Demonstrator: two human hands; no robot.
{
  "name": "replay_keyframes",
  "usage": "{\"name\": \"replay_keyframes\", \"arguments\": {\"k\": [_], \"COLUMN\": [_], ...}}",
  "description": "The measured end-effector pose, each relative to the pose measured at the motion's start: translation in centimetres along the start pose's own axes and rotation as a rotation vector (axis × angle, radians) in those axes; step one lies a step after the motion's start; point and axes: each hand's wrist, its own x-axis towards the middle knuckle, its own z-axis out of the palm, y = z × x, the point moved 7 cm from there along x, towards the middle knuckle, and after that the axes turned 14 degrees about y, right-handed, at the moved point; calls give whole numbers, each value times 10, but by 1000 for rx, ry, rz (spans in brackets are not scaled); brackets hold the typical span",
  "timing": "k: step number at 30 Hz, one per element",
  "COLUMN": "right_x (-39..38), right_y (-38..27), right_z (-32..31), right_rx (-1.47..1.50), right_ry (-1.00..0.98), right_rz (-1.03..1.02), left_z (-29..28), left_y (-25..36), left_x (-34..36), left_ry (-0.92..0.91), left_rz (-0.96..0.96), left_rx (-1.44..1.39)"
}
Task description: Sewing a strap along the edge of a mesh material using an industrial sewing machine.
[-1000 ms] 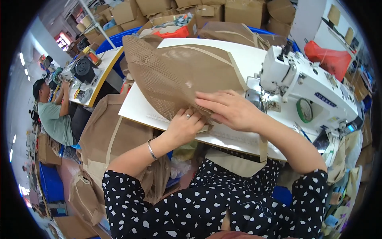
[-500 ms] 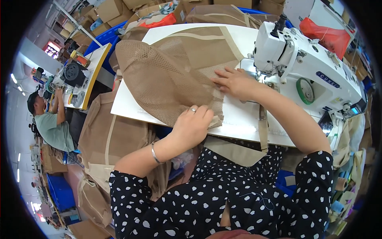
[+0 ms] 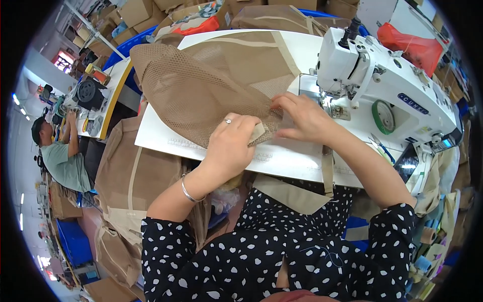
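A brown mesh fabric piece [image 3: 196, 95] with a solid panel and pale binding spreads over the white sewing table [image 3: 171, 136]. My left hand [image 3: 230, 143] is closed on its near edge, where a short beige strip [image 3: 257, 133] pokes out past the fingers. At the mesh's right corner is my right hand [image 3: 304, 121], its thumb and fingers apart; the fingertips touch or nearly touch the mesh. Just beyond that hand stands the white sewing machine [image 3: 382, 75], whose needle area lies right of the fabric.
Scissors [image 3: 383, 148] lie at the table's right. A beige strap [image 3: 327, 171] hangs over the near edge. More brown mesh pieces [image 3: 118, 171] are heaped at the left. A person in a green shirt [image 3: 65, 163] works at another machine, far left. Boxes and a red bag [image 3: 410, 48] stand behind.
The mesh has shifted left, with my left hand moving left and away from me. My right hand has slid off the flat fabric toward its corner, thumb now spread from the fingers.
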Motion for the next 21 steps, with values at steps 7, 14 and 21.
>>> {"name": "replay_keyframes", "arguments": {"k": [7,14,21], "right_x": [4,3,-9], "right_y": [11,0,-13], "right_z": [-9,-17,-8], "right_rx": [-7,-274,-431], "right_ry": [375,443,264], "right_rz": [100,-160,-772], "left_z": [-14,-11,48], "left_y": [16,31,33], "left_x": [6,10,-5], "left_ry": [157,171,-119], "left_rz": [152,279,238], "left_rx": [19,163,204]}}
